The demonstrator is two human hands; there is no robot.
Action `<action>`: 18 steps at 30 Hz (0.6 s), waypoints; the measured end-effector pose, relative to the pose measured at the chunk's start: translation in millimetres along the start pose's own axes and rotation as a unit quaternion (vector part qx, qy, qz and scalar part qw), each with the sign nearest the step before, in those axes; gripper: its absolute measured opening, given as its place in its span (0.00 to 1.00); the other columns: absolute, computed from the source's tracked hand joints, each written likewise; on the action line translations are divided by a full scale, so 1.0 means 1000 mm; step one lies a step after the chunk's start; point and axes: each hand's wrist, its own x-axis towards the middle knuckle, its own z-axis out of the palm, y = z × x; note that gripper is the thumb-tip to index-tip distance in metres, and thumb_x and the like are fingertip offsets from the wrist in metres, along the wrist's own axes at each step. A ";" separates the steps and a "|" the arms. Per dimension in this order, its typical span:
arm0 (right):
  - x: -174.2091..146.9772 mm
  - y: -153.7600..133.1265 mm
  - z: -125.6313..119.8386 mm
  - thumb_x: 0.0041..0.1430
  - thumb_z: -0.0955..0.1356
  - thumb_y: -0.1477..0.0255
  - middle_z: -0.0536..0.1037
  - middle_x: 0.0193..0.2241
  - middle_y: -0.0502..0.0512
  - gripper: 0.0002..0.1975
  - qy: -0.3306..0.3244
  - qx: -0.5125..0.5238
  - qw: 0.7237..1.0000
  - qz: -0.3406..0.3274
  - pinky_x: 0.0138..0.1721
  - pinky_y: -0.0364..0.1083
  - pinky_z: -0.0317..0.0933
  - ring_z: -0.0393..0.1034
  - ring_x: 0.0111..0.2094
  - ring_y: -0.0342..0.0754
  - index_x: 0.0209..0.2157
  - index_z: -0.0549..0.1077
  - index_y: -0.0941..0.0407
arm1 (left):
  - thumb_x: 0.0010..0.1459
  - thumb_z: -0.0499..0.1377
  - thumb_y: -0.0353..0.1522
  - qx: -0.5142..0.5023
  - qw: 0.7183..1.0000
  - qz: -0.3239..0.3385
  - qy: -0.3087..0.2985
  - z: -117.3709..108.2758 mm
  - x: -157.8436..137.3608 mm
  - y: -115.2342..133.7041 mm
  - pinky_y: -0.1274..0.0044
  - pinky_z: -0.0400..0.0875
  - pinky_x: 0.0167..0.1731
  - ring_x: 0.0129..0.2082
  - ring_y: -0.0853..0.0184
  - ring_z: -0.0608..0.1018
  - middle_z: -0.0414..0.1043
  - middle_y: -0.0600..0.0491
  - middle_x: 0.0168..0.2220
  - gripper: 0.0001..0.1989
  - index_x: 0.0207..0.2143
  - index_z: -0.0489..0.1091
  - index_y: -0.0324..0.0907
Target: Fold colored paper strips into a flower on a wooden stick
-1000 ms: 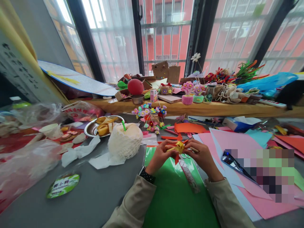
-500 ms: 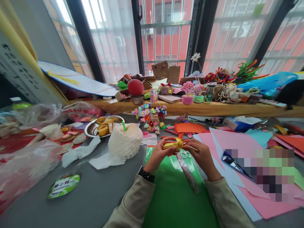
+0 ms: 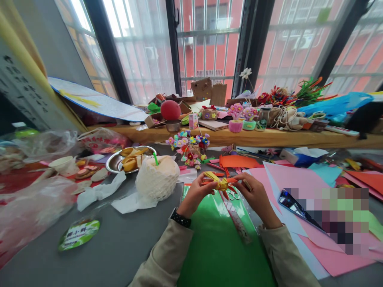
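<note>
Between my two hands is a small folded-paper piece (image 3: 222,184) with a yellow centre and orange and yellow strips sticking out. My left hand (image 3: 199,194) pinches its left side between thumb and fingers. On the other side, my right hand (image 3: 249,191) grips an orange strip end with closed fingertips. The piece is held above a green sheet (image 3: 221,247). On that sheet, under my hands, lie a clear ruler (image 3: 237,221) and scissors with white handles (image 3: 233,195), partly hidden by the fingers and the paper.
To the left stand a wrapped coconut (image 3: 157,177) with a green straw and a metal bowl (image 3: 112,163) of peels. Pink paper sheets (image 3: 287,183) and a phone (image 3: 296,205) lie on the right. Pipe-cleaner flowers (image 3: 191,147) stand behind my hands, before a crowded wooden sill (image 3: 143,135).
The paper piece has turned in my fingers, and its orange strips now point sideways and downward. Both hands have stayed nearly in place, still holding it.
</note>
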 end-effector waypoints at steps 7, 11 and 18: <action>-0.004 -0.007 0.008 0.52 0.63 0.69 0.67 0.24 0.50 0.06 0.074 -0.054 0.995 -0.027 0.20 0.40 0.53 0.58 0.20 0.40 0.27 0.67 0.56 | 0.41 0.62 0.33 -0.123 0.992 -0.005 0.023 0.006 0.003 -0.010 0.84 0.63 0.26 0.30 0.73 0.71 0.69 0.53 0.32 0.16 0.34 0.66 0.39; -0.005 -0.006 0.013 0.51 0.64 0.70 0.69 0.25 0.52 0.04 0.063 -0.064 0.994 -0.057 0.24 0.40 0.56 0.63 0.24 0.42 0.28 0.67 0.56 | 0.44 0.59 0.37 -0.173 0.984 -0.030 0.008 0.008 0.003 -0.009 0.80 0.65 0.30 0.32 0.71 0.72 0.69 0.52 0.33 0.15 0.34 0.66 0.38; -0.004 -0.006 0.011 0.51 0.64 0.66 0.70 0.24 0.52 0.08 -0.024 -0.001 0.998 -0.060 0.27 0.41 0.58 0.65 0.26 0.43 0.25 0.69 0.56 | 0.47 0.57 0.37 -0.103 0.993 -0.035 0.055 0.002 0.002 -0.003 0.82 0.62 0.21 0.23 0.74 0.70 0.67 0.53 0.27 0.13 0.32 0.67 0.37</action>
